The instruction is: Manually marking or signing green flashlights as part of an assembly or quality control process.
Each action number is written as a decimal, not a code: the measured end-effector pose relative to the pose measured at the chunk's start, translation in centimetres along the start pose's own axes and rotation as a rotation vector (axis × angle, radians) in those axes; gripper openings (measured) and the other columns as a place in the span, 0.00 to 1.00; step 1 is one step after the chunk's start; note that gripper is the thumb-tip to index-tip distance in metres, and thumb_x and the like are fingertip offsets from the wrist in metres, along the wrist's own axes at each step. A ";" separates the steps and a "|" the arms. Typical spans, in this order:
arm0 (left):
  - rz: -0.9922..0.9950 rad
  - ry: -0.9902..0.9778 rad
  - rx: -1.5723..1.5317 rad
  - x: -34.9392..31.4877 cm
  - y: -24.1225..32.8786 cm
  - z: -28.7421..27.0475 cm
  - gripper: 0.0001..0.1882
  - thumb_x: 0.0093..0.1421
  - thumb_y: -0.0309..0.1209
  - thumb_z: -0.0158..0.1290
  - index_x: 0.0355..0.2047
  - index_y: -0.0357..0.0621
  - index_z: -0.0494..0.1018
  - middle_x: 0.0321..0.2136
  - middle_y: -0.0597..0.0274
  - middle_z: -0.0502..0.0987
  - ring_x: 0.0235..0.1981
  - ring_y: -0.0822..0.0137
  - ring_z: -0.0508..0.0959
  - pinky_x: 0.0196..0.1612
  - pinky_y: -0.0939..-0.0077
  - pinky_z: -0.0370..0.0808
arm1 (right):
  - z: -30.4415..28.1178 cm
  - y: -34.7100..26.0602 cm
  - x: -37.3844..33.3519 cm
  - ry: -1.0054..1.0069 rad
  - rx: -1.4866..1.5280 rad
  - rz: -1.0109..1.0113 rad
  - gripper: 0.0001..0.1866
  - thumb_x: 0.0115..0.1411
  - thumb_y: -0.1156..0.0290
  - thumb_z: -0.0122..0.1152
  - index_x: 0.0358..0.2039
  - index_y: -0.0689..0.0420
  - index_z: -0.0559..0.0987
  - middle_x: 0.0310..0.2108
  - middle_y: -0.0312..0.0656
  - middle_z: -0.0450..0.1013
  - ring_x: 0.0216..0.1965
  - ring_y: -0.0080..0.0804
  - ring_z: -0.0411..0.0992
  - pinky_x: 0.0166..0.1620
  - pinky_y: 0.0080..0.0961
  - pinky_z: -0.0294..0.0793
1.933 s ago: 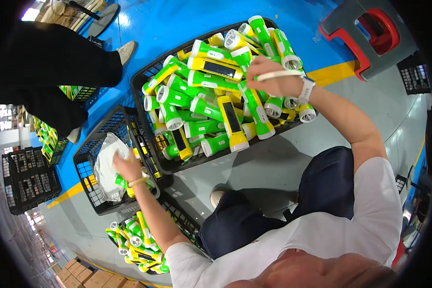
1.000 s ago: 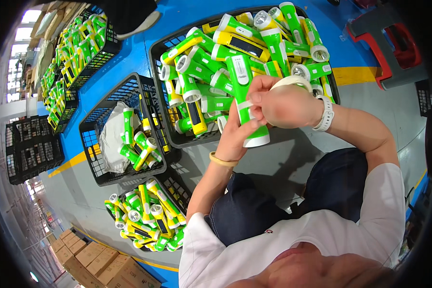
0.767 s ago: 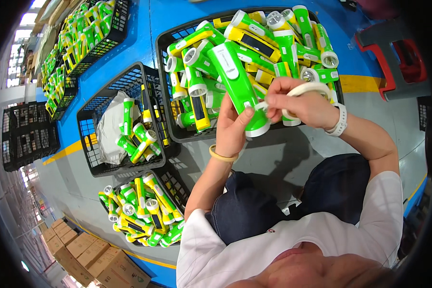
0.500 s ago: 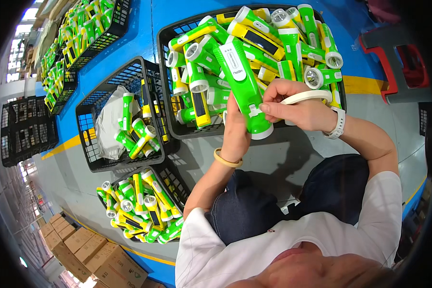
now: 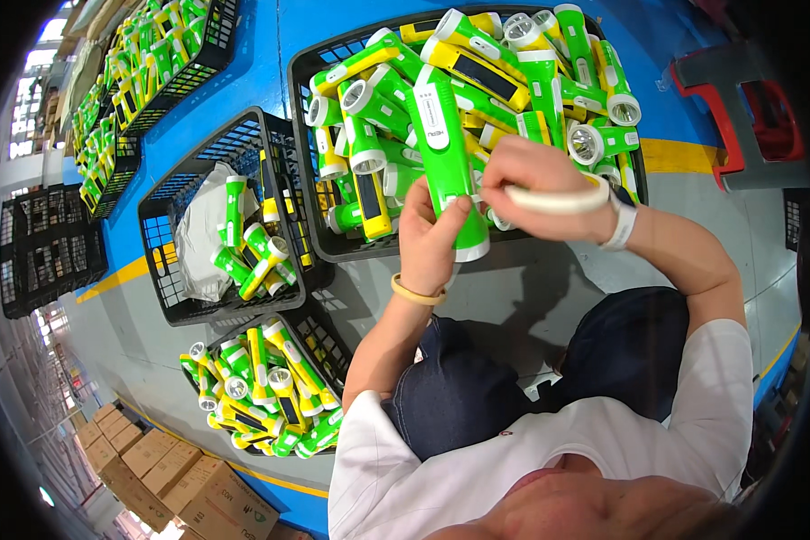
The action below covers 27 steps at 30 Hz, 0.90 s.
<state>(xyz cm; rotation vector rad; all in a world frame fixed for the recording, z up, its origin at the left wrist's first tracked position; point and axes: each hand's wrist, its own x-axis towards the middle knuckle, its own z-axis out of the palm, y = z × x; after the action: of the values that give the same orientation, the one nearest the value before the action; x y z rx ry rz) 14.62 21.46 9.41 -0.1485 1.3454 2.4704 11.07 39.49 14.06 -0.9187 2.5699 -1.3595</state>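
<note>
A green flashlight (image 5: 443,153) with a white switch panel and white end cap stands tilted in my left hand (image 5: 426,238), fingers wrapped round its lower body and thumb pressed on its front. Close against its right side is my right hand (image 5: 538,171), fingers curled in a pinch and slightly blurred. A narrow cream-white ring, which looks like a roll of tape (image 5: 558,198), sits at my right hand. A small pale strip shows between the fingertips and the flashlight. Just behind is a black crate (image 5: 351,252) heaped with green and yellow flashlights (image 5: 477,72).
Left of my arms stands another black crate (image 5: 229,310) holding a white bag (image 5: 209,234) and several flashlights. Nearer, a full crate of flashlights (image 5: 265,387) rests on the floor. A red and grey stool (image 5: 738,117) is at right; cardboard boxes (image 5: 171,468) are stacked lower left.
My left thumb has come round onto the flashlight's front near the pale strip. My right hand has turned and drawn slightly up and away, the ring turning with it. The flashlight is more upright.
</note>
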 end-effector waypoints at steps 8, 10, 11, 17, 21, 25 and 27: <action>0.272 0.621 -0.141 2.0 3.5 -14.9 0.19 0.61 0.38 0.46 0.44 0.34 0.64 0.31 0.48 0.75 0.32 0.60 0.77 0.36 0.67 0.75 | 0.4 -1.2 -0.4 0.169 -0.194 -0.385 0.11 0.38 0.80 0.62 0.22 0.54 0.70 0.21 0.37 0.65 0.23 0.32 0.67 0.25 0.25 0.66; 0.438 0.940 0.489 0.3 7.1 -21.6 0.18 0.59 0.37 0.51 0.39 0.32 0.68 0.29 0.48 0.76 0.28 0.61 0.78 0.32 0.71 0.76 | -0.5 0.0 -0.6 0.073 -0.062 -0.092 0.05 0.50 0.76 0.59 0.25 0.56 0.71 0.24 0.40 0.66 0.26 0.37 0.68 0.29 0.29 0.68; 0.467 1.181 0.884 -0.8 8.3 -24.5 0.23 0.55 0.40 0.55 0.40 0.30 0.69 0.31 0.47 0.77 0.29 0.56 0.78 0.34 0.67 0.76 | -0.6 0.4 -0.8 0.047 -0.034 -0.024 0.04 0.52 0.75 0.58 0.25 0.57 0.71 0.24 0.39 0.67 0.27 0.37 0.68 0.30 0.29 0.68; 0.419 0.742 1.733 2.8 6.2 -22.0 0.28 0.52 0.45 0.58 0.44 0.33 0.70 0.40 0.46 0.74 0.41 0.52 0.74 0.42 0.59 0.71 | -0.7 2.0 -1.2 0.034 0.107 0.193 0.06 0.55 0.72 0.58 0.27 0.58 0.71 0.26 0.38 0.68 0.28 0.32 0.68 0.31 0.26 0.66; 0.147 0.540 1.441 9.8 2.7 -11.4 0.38 0.46 0.54 0.59 0.46 0.32 0.67 0.41 0.43 0.73 0.41 0.48 0.75 0.44 0.61 0.72 | -0.3 1.4 -0.8 0.011 0.151 0.222 0.07 0.56 0.71 0.58 0.27 0.58 0.71 0.26 0.37 0.69 0.28 0.27 0.67 0.31 0.25 0.66; -0.094 0.488 1.613 13.2 1.7 -12.5 0.27 0.49 0.44 0.57 0.41 0.33 0.68 0.39 0.45 0.73 0.40 0.50 0.76 0.42 0.60 0.74 | -0.6 -0.2 -0.6 -0.064 0.275 0.384 0.07 0.57 0.69 0.58 0.29 0.58 0.72 0.27 0.35 0.69 0.29 0.22 0.67 0.32 0.23 0.66; -0.253 0.347 0.131 11.1 2.7 -12.1 0.22 0.53 0.40 0.57 0.42 0.36 0.69 0.31 0.53 0.76 0.35 0.53 0.78 0.37 0.59 0.75 | -1.3 0.1 -1.4 -0.065 0.420 0.496 0.08 0.58 0.67 0.57 0.30 0.59 0.73 0.28 0.34 0.70 0.30 0.20 0.68 0.34 0.21 0.67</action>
<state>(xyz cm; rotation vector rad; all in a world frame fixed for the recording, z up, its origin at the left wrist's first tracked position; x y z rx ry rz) 2.53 12.54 2.25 -0.6982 1.5109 2.2052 11.71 41.28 14.47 -0.2318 2.1266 -1.5716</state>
